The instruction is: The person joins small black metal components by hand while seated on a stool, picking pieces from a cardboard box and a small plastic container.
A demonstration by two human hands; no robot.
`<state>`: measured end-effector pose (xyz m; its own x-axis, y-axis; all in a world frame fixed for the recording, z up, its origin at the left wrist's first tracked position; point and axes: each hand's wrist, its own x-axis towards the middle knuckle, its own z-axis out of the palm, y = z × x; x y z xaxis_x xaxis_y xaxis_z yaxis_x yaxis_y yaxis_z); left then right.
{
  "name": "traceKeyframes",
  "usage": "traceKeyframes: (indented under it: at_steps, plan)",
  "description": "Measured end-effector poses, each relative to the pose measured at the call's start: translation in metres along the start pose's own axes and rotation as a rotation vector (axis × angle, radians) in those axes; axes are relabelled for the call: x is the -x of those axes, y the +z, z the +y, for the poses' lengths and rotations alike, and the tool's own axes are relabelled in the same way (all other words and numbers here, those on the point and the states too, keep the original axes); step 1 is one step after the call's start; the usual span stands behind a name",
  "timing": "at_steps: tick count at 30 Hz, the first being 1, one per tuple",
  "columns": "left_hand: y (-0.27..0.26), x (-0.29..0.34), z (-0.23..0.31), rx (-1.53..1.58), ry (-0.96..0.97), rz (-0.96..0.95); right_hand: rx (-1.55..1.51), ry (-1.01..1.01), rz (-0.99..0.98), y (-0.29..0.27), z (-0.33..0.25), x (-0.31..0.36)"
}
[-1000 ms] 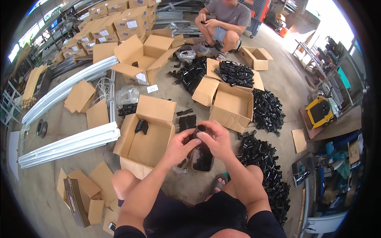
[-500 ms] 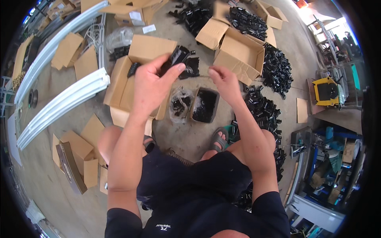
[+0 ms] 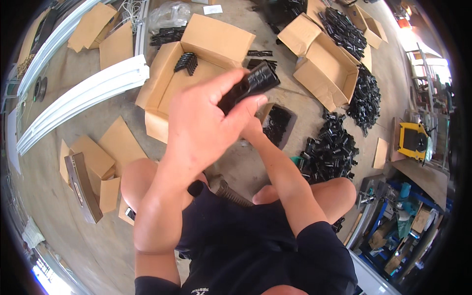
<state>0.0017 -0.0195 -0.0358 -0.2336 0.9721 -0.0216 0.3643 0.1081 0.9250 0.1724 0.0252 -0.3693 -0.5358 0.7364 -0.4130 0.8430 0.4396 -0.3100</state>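
My left hand (image 3: 199, 123) is wrapped round a shiny black plastic piece (image 3: 263, 78), perhaps several stacked together, raised above the floor. My right hand (image 3: 253, 130) reaches in lower down, behind the left thumb, beside a small tray (image 3: 291, 132) of little black parts. Its fingers are hidden by the left hand. Left of both hands stands an open cardboard box (image 3: 164, 91) with a short row of black pieces (image 3: 186, 63) inside.
Heaps of black plastic parts (image 3: 332, 150) lie on the floor to the right. Another open carton (image 3: 327, 73) stands beyond the hands. White curved profiles (image 3: 83, 103) and flattened cardboard (image 3: 118, 142) are at the left. A yellow-framed object (image 3: 412, 141) is far right.
My left hand has come nearer the view with the black piece still in it. My right hand has moved left and down, partly behind the left one. The whole view has shifted.
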Motion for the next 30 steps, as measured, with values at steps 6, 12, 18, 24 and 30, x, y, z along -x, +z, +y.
traceKeyframes:
  at_steps: [6,12,18,24,30]
  plan:
    - [-0.005,-0.011,-0.007,-0.110,0.075,0.053,0.226,-0.248,0.274,0.098,0.042,-0.036]
    - [0.002,-0.016,-0.021,-0.292,0.177,0.032,0.117,-0.284,0.285,0.120,0.050,-0.039]
    - [0.005,-0.011,-0.022,-0.414,0.195,0.067,0.096,-0.158,0.167,0.005,0.014,-0.004]
    - [0.023,-0.009,-0.010,-0.420,0.248,0.021,-0.447,0.041,0.496,-0.059,0.101,0.023]
    - [0.037,0.000,0.002,-0.300,0.286,-0.021,-1.274,0.542,0.139,-0.030,0.164,0.054]
